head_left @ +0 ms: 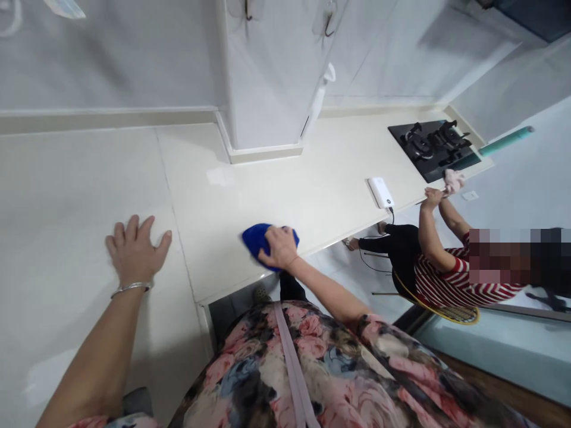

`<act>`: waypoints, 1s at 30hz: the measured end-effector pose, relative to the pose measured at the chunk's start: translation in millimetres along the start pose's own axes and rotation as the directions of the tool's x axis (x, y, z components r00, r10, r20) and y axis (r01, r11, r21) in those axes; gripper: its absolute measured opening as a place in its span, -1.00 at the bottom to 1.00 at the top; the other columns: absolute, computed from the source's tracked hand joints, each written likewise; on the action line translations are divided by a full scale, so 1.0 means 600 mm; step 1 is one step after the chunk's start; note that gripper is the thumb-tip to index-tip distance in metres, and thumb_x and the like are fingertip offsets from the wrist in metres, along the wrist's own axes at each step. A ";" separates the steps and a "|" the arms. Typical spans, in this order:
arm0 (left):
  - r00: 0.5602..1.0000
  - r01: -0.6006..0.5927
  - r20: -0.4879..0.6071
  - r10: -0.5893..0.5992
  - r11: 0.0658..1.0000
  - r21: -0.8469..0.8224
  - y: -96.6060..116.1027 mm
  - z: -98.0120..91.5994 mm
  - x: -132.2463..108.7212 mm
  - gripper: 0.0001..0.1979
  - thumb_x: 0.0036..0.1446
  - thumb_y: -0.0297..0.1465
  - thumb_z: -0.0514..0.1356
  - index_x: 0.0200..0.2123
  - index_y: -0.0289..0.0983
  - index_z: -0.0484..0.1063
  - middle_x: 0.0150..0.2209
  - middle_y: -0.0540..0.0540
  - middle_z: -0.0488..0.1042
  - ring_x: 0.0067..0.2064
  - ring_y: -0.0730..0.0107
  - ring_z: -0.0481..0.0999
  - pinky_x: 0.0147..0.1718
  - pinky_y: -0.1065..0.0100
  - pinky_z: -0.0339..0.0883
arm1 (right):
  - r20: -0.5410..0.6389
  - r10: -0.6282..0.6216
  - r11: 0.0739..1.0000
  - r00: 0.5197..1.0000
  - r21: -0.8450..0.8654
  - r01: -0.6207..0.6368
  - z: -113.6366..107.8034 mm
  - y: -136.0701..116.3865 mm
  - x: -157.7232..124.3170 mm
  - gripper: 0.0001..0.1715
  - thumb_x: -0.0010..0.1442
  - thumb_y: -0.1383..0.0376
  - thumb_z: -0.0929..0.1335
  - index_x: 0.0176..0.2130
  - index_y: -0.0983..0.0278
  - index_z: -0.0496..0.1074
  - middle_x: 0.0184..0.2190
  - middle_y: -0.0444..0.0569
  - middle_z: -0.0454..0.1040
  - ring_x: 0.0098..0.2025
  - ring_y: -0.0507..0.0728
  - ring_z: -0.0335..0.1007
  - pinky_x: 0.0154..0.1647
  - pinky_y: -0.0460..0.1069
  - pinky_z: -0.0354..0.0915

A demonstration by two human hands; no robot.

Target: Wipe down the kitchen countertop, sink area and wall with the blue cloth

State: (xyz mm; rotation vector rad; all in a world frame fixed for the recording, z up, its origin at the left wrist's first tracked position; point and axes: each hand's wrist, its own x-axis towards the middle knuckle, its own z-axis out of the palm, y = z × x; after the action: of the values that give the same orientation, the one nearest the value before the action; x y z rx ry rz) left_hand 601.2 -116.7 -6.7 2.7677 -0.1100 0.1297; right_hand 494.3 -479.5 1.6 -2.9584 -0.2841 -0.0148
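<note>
My left hand (137, 249) lies flat on the pale countertop (80, 196), fingers spread, with a silver bangle at the wrist. Nothing is in it. Under my right hand (281, 246) is a blue cloth (257, 239), pressed against the counter near its front edge. The right fingers curl over the cloth, and its pointed end sticks out to the left. A seam in the countertop runs between my two hands.
A white power bank (380, 192) with a black cable lies near the counter edge. Beyond it is a black gas hob (430, 148). A seated person (439, 261) at right holds a pinkish cloth (454, 180). A wall pillar (267, 89) juts over the counter's back.
</note>
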 end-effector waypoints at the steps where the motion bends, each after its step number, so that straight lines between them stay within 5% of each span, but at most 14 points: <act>1: 1.000 0.001 0.004 -0.001 1.000 0.006 0.002 -0.002 0.000 -0.26 0.37 0.05 -0.03 0.41 -0.31 0.25 0.51 -0.31 0.06 0.51 -0.24 -0.11 0.41 -0.36 -0.21 | 0.009 -0.090 0.995 0.996 0.033 0.090 0.005 -0.033 -0.002 -0.56 0.26 0.00 0.32 -0.09 0.29 0.42 -0.02 0.16 0.48 -0.06 0.29 0.30 0.06 0.21 0.07; 3: 1.000 0.007 0.013 -0.007 1.000 0.013 0.006 -0.007 -0.001 -0.25 0.37 0.05 -0.05 0.41 -0.32 0.24 0.51 -0.32 0.06 0.52 -0.22 -0.12 0.41 -0.34 -0.21 | 0.017 -0.244 0.966 0.970 0.088 0.241 0.015 -0.070 -0.018 -0.56 0.28 -0.01 0.31 -0.08 0.28 0.44 0.03 0.15 0.48 -0.08 0.27 0.30 0.07 0.21 0.07; 6: 0.999 0.025 0.035 -0.026 1.000 0.018 0.010 -0.012 -0.001 -0.24 0.36 0.07 -0.05 0.41 -0.31 0.24 0.51 -0.32 0.05 0.52 -0.24 -0.12 0.42 -0.33 -0.22 | 0.013 -0.316 0.939 0.949 0.148 0.311 0.019 -0.049 -0.053 -0.55 0.25 0.00 0.33 -0.04 0.26 0.46 0.11 0.13 0.48 -0.04 0.26 0.33 0.12 0.21 0.07; 8: 0.999 0.040 0.032 -0.040 0.999 0.019 0.011 -0.013 0.000 -0.22 0.34 0.09 -0.07 0.40 -0.30 0.25 0.51 -0.32 0.04 0.52 -0.26 -0.11 0.42 -0.33 -0.22 | 0.005 -0.206 0.967 0.979 0.153 0.203 0.013 0.009 -0.073 -0.51 0.21 0.00 0.36 -0.03 0.27 0.47 0.13 0.15 0.48 0.03 0.29 0.34 0.16 0.22 0.06; 11: 0.999 0.041 0.030 -0.041 0.999 0.001 0.011 -0.013 0.001 -0.17 0.30 0.12 -0.08 0.41 -0.31 0.25 0.52 -0.32 0.03 0.52 -0.28 -0.12 0.42 -0.32 -0.24 | -0.044 0.116 0.989 0.992 0.098 -0.111 -0.007 0.125 -0.093 -0.53 0.19 0.04 0.36 -0.02 0.28 0.47 0.13 0.19 0.48 0.11 0.32 0.32 0.17 0.21 0.08; 17: 0.998 0.053 0.014 -0.054 0.998 0.029 0.009 -0.012 -0.004 -0.23 0.35 0.08 -0.09 0.42 -0.28 0.25 0.51 -0.28 0.06 0.53 -0.22 -0.11 0.45 -0.27 -0.23 | -0.198 0.557 0.820 0.807 -0.023 -0.572 -0.045 0.303 -0.074 -0.58 0.26 0.11 0.29 0.00 0.31 0.42 0.08 0.20 0.46 0.08 0.31 0.36 0.11 0.17 0.09; 23: 0.999 0.044 -0.002 -0.044 0.996 0.071 0.003 -0.007 -0.007 -0.27 0.39 0.04 -0.07 0.41 -0.28 0.26 0.51 -0.26 0.07 0.53 -0.19 -0.12 0.46 -0.21 -0.24 | -0.270 0.717 0.652 0.643 -0.069 -0.755 -0.047 0.349 0.002 -0.55 0.33 0.09 0.27 0.03 0.35 0.41 0.03 0.25 0.42 -0.02 0.35 0.39 0.05 0.22 0.11; 30: 0.999 0.033 -0.043 -0.029 0.995 0.091 -0.004 -0.002 -0.010 -0.30 0.39 0.03 -0.07 0.41 -0.22 0.26 0.51 -0.22 0.09 0.55 -0.12 -0.12 0.47 -0.15 -0.23 | -0.303 0.716 0.648 0.628 -0.046 -0.761 -0.048 0.374 0.087 -0.55 0.32 0.10 0.26 0.02 0.36 0.42 0.00 0.30 0.42 -0.08 0.37 0.40 0.03 0.29 0.14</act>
State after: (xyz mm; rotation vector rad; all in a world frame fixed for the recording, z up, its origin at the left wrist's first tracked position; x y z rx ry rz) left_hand 595.2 -113.7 -7.0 2.8550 -0.0518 0.1881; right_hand 588.6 -691.7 -6.0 -2.9314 1.0440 -0.3331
